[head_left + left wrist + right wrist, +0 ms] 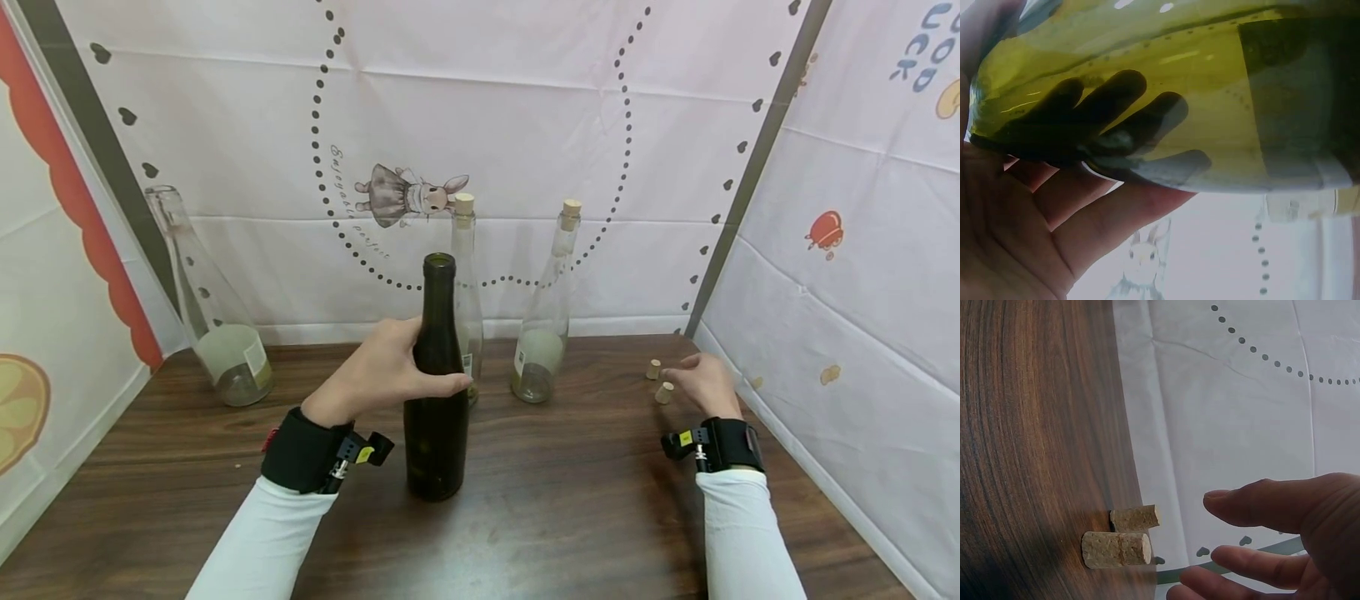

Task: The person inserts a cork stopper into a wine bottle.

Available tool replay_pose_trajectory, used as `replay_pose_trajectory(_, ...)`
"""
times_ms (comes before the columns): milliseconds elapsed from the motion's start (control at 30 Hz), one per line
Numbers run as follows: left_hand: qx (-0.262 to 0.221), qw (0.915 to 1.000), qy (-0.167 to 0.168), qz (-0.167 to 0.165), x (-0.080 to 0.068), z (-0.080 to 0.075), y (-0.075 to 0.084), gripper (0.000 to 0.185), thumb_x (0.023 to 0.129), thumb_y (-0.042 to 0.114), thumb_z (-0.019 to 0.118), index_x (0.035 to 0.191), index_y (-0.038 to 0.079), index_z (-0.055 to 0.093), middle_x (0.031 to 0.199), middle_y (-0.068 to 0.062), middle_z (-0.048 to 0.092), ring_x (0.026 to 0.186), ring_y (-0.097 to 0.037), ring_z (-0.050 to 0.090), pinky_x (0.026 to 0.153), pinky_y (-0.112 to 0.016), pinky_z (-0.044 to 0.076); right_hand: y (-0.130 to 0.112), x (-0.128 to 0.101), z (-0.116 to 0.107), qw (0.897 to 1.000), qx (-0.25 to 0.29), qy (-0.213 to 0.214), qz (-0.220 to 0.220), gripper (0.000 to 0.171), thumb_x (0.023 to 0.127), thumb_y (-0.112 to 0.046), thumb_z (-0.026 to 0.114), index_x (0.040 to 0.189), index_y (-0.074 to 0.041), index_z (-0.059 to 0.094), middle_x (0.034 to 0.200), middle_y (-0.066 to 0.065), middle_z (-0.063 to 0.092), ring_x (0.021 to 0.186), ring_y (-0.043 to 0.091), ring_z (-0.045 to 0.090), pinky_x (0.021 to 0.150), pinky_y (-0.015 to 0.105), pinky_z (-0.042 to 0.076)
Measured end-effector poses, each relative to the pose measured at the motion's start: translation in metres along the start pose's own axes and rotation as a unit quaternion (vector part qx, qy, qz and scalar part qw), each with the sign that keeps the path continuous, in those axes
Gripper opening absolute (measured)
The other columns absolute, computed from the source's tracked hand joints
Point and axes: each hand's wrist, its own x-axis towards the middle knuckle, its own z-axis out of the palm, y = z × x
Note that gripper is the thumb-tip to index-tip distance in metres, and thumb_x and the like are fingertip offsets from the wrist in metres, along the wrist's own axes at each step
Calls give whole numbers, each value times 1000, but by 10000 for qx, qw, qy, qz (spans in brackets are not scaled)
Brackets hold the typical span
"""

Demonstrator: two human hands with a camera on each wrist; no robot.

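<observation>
Between the person's two hands, closer to the left one, a dark green bottle (437,392) stood upright on the wooden table (570,517), its mouth open and uncorked. The left hand (390,371) wrapped around the bottle's shoulder, fingers curled behind the glass and thumb across the front; the left wrist view showed those fingers (1104,106) as dark shapes through the green glass. The right hand (701,383) rested low over the table, well apart from the bottle, fingers relaxed and spread, holding nothing. Just beyond its fingertips lay two loose corks (1124,540), touching each other near the table's far edge. Behind the left hand stood two clear bottles (543,333) already corked, and far out to its left a third clear bottle (217,325) stood uncorked. The step in hand appeared to be fetching a cork while the bottle was steadied. The next move likely called for pinching one cork and carrying it over to the bottle's mouth.
</observation>
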Motion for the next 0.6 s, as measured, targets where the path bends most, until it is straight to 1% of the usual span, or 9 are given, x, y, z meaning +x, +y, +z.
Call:
replay_pose_trajectory(133, 32, 9993, 30, 375, 2, 8, 5, 36, 85, 28, 91, 107, 12, 67, 89, 7, 73, 76, -9, 71, 68, -35, 59, 0, 0, 2, 10000, 0, -44, -13, 58, 104, -24, 63, 140, 20, 50, 141, 43, 49, 126, 58, 52, 98, 63, 48)
replay_pose_trajectory(233, 75, 9986, -14, 530, 3, 13, 9, 36, 85, 29, 91, 106, 13, 67, 87, 9, 72, 76, -8, 69, 69, -35, 58, 1, 1, 4, 10000, -46, -57, -62, 57, 104, -23, 62, 139, 20, 50, 140, 44, 49, 125, 58, 53, 97, 63, 49)
replay_pose_trajectory(433, -56, 9984, -140, 541, 4, 20, 17, 36, 86, 28, 91, 106, 12, 65, 85, 11, 73, 75, -7, 70, 69, -35, 59, 1, 5, 8, 9997, -217, -91, 5, 57, 104, -23, 64, 138, 20, 51, 139, 44, 50, 124, 57, 54, 98, 63, 48)
replay_pose_trajectory(600, -127, 9981, -159, 578, 5, 25, 19, 36, 86, 28, 90, 109, 12, 67, 87, 11, 75, 77, -6, 71, 71, -35, 59, 4, 7, 12, 9994, -355, -35, 7, 55, 102, -22, 65, 135, 20, 54, 137, 43, 53, 123, 56, 55, 98, 62, 49)
